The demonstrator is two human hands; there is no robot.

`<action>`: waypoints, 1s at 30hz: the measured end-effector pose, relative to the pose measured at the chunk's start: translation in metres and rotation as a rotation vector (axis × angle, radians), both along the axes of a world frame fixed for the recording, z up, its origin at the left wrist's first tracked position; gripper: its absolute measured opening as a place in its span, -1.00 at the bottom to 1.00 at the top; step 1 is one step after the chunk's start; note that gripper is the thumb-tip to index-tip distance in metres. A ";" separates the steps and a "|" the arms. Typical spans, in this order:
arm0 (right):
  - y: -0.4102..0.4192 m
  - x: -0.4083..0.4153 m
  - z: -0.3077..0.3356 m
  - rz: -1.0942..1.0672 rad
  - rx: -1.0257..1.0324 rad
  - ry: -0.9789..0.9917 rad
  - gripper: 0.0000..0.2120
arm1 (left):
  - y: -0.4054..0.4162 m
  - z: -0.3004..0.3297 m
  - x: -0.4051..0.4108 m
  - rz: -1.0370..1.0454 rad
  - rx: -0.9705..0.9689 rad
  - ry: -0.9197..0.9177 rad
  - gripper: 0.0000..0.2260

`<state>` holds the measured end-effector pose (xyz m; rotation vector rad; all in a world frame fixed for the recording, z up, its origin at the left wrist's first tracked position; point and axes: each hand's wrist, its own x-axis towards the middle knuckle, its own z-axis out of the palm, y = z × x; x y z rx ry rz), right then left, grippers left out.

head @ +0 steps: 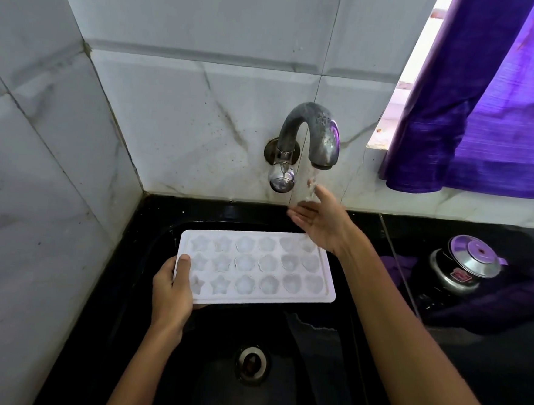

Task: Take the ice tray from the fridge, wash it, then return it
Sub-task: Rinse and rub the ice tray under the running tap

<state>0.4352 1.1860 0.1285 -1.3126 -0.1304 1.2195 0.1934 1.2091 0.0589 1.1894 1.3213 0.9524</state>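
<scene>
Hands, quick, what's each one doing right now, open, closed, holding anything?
Left hand: closed on the ice tray, gripping its left end over the sink.
Right hand: open, palm up under the running tap, holding nothing.

one ice tray (256, 266), one tap (310, 135), two hands (171, 293)

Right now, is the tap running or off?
Running. A thin stream of water falls from the tap's spout onto the open right hand above the sink.
</scene>
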 end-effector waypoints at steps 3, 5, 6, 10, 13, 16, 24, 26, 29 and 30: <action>-0.030 -0.012 -0.016 -0.210 0.014 -0.257 -0.68 | -0.003 0.001 -0.002 0.015 -0.010 -0.012 -0.79; -0.058 -0.032 -0.026 -0.227 -0.001 -0.631 -0.75 | -0.004 0.000 -0.004 0.025 -0.016 -0.018 -0.78; -0.073 -0.046 -0.031 -0.175 -0.010 -0.801 -0.71 | -0.005 -0.001 -0.005 0.030 -0.017 -0.018 -0.78; -0.108 -0.092 -0.052 0.291 -0.158 -1.409 -0.37 | -0.010 -0.003 -0.007 0.046 -0.031 -0.021 -0.76; -0.105 -0.098 -0.061 0.502 -0.322 -1.625 -0.14 | -0.015 -0.002 -0.008 0.059 -0.023 -0.024 -0.76; -0.088 -0.093 -0.059 0.502 -0.393 -1.658 -0.07 | -0.017 0.002 -0.007 0.049 -0.001 -0.016 -0.75; -0.100 -0.095 -0.051 0.771 -0.058 -1.786 -0.20 | -0.009 0.016 -0.012 0.111 0.083 -0.023 -0.79; -0.107 -0.088 -0.051 0.712 -0.151 -1.771 -0.16 | -0.010 0.016 -0.013 0.107 0.082 -0.028 -0.79; -0.101 -0.079 -0.046 0.645 -0.285 -1.729 -0.06 | -0.016 0.013 -0.007 0.092 0.060 -0.035 -0.80; -0.097 -0.079 -0.045 0.643 -0.297 -1.719 -0.03 | -0.018 0.011 -0.004 0.079 0.057 -0.031 -0.80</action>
